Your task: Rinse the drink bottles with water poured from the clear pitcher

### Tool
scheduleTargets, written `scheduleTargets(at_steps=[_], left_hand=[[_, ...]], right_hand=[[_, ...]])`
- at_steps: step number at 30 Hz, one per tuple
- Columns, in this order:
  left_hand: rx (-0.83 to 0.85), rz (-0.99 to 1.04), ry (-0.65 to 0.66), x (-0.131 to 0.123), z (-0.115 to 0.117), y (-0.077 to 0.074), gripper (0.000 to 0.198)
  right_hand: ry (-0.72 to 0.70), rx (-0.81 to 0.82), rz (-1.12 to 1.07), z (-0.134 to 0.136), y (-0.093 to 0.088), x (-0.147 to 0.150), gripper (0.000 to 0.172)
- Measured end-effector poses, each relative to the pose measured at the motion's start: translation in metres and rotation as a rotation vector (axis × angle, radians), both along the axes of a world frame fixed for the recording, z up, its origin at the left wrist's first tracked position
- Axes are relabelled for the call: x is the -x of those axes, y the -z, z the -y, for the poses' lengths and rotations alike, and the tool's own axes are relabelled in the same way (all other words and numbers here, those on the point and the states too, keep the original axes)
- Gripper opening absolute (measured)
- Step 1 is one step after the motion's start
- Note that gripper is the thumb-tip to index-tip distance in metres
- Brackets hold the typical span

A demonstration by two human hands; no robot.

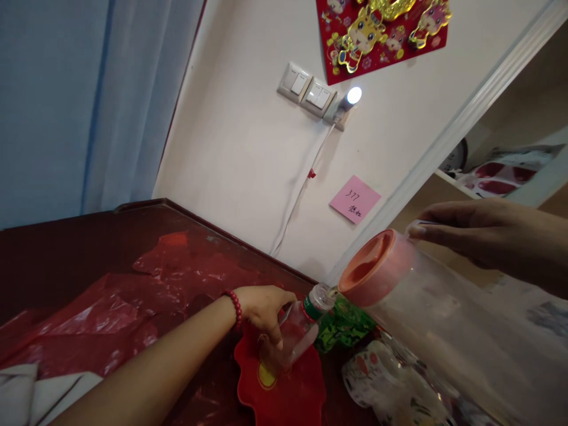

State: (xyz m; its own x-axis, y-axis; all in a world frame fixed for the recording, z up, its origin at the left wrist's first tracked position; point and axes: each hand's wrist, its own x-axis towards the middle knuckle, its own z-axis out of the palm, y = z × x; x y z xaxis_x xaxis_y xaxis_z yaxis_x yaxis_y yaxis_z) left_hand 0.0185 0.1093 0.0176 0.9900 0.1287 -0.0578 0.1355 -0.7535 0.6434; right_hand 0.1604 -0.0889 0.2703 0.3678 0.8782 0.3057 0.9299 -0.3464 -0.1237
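Observation:
My left hand (266, 310), with a red bead bracelet at the wrist, is wrapped round a clear bottle (298, 331). The bottle is uncapped, has a green band near its neck and stands over a red scalloped tray (290, 393) with a yellow mark. My right hand (470, 228) grips the handle of a large translucent pitcher (448, 319) with an orange lid (370, 263). The pitcher is tilted, its spout right at the bottle's mouth. Whether liquid is flowing is too small to tell.
Red plastic bags (168, 278) lie on the dark table (57, 254) at left. Right of the tray are a green packet (344, 325) and patterned cups (373, 373). A white cord (302, 189) hangs down the wall behind, beside a pink note (355, 199).

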Motion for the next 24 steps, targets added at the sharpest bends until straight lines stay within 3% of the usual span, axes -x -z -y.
scheduleTargets(at_steps=[7,16,24], left_hand=[[0.001,-0.010,-0.013,0.001,0.002,-0.003,0.072],[0.031,0.004,0.002,0.002,0.002,-0.002,0.071],[0.038,0.019,-0.012,0.003,0.002,-0.002,0.071]], right_hand=[[-0.115,0.002,-0.010,0.001,0.003,-0.002,0.046],[0.031,0.053,0.036,-0.003,0.001,-0.011,0.066],[-0.035,0.039,0.077,-0.003,0.006,-0.010,0.053]])
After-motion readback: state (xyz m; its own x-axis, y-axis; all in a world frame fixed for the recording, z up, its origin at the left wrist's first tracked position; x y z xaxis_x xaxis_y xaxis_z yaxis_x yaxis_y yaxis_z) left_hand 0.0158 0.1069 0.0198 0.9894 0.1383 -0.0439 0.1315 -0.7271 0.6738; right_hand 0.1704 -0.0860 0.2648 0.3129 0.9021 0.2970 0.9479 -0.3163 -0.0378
